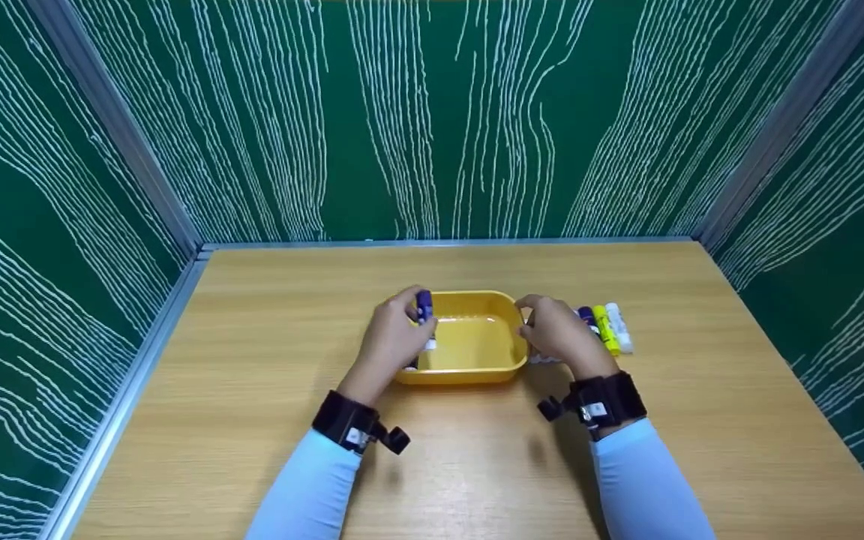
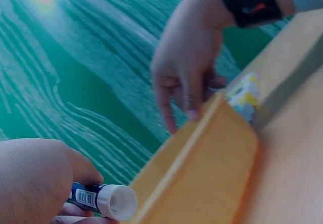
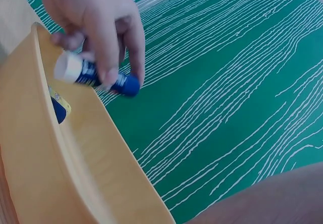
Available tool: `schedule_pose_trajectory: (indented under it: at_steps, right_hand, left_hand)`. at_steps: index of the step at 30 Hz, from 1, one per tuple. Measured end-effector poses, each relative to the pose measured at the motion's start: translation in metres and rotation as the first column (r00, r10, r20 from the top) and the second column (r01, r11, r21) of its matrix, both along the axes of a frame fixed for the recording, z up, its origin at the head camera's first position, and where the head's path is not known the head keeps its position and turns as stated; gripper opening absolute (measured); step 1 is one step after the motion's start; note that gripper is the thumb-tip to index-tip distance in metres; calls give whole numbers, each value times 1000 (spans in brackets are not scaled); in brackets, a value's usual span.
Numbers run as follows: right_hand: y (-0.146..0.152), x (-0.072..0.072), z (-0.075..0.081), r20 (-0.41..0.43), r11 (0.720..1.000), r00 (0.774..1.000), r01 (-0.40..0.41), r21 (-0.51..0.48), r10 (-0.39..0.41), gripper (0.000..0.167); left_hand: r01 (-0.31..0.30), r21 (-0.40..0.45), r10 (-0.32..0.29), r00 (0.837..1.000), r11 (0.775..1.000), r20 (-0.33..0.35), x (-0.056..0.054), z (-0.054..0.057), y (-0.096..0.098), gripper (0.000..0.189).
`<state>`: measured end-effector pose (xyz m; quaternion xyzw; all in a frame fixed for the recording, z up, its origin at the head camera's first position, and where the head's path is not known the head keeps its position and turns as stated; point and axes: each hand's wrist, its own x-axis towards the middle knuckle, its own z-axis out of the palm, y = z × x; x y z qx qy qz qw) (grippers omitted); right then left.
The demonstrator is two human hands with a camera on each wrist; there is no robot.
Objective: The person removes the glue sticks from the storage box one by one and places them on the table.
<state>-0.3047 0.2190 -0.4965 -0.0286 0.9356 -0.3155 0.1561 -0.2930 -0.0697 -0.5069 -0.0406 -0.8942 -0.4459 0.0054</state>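
My left hand grips a glue stick, dark blue-purple with a white end, above the left end of a yellow plastic tray. The right wrist view shows the glue stick tilted between thumb and fingers, over the rim. Inside the tray, below that hand, lie dark blue and yellow glue sticks, partly hidden by the wall. My right hand holds the tray's right rim, thumb and forefinger reaching over the edge; its other fingers are curled in the left wrist view.
Right of the tray, partly behind my right hand, several glue sticks lie side by side on the wooden table, among them a yellow one and a white one. Green panels with white wavy lines enclose the back and sides.
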Motion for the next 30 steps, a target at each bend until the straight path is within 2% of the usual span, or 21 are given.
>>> schedule_pose_trajectory:
  at_steps: [7, 14, 17, 20, 25, 30]
  right_hand:
    - [-2, -1, 3, 53, 1000, 998, 23, -4, -23, 57]
    - [-1, 2, 5, 67, 999, 997, 41, -25, -39, 57]
    - [0, 1, 4, 62, 999, 997, 43, -28, -41, 57]
    - [0, 0, 2, 53, 999, 998, 39, -25, -37, 57]
    - [0, 0, -1, 8, 1000, 1000, 15, -13, -15, 57]
    - [0, -1, -2, 1, 1000, 1000, 10, -6, -10, 56]
  left_hand:
    - [-68, 72, 67, 998, 995, 15, -1, 18, -24, 64]
    - [-171, 61, 172, 985, 983, 1, -6, 29, -49, 67]
    - [-196, 34, 195, 980, 980, 27, -9, 31, -60, 68]
    - [-185, -17, 186, 978, 983, 96, -10, 31, -70, 69]
    - [-109, -116, 132, 966, 987, 221, -10, 25, -82, 69]
    - [-64, -151, 110, 940, 987, 323, -13, 12, -87, 69]
